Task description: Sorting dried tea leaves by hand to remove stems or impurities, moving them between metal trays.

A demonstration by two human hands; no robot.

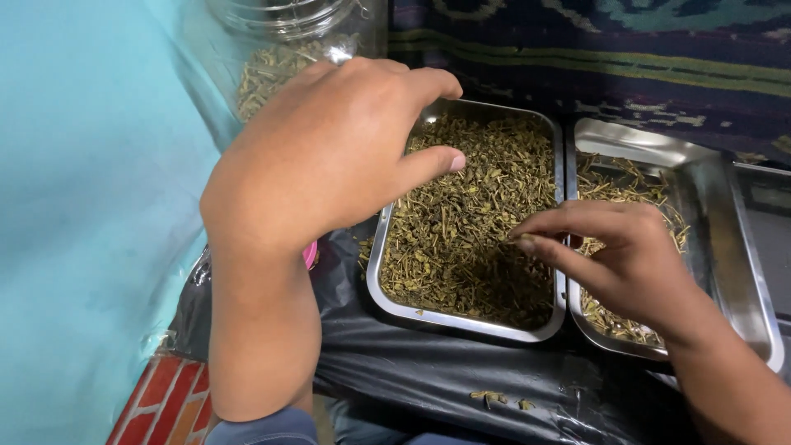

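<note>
Black plastic sheet [428, 371], one, nearest the viewer, spread under the trays; two small bits of dried herb [494, 399] lie loose on it. A patch of red brick-pattern surface [161, 404] shows at the lower left corner.

Steel trays, two, side by side and touching. The left tray [375, 272] is filled nearly edge to edge with dried green-brown herb stems and leaves [461, 231]. The right tray [741, 272] holds a thinner layer of the same material along its left side.

Hands, two, both of one person. Right hand [626, 255]: over the seam between the trays, thumb and fingertips pinched together at the herb in the left tray; whether a piece is caught between them cannot be told. Left hand [329, 156]: raised above the left tray's near-left corner, fingers loosely curled, thumb extended, grasping nothing visible.

Glass jar [288, 49], one, behind the left hand, partly filled with herb.

Turquoise cloth [82, 206] at left; dark patterned fabric [593, 49] farthest back.
</note>
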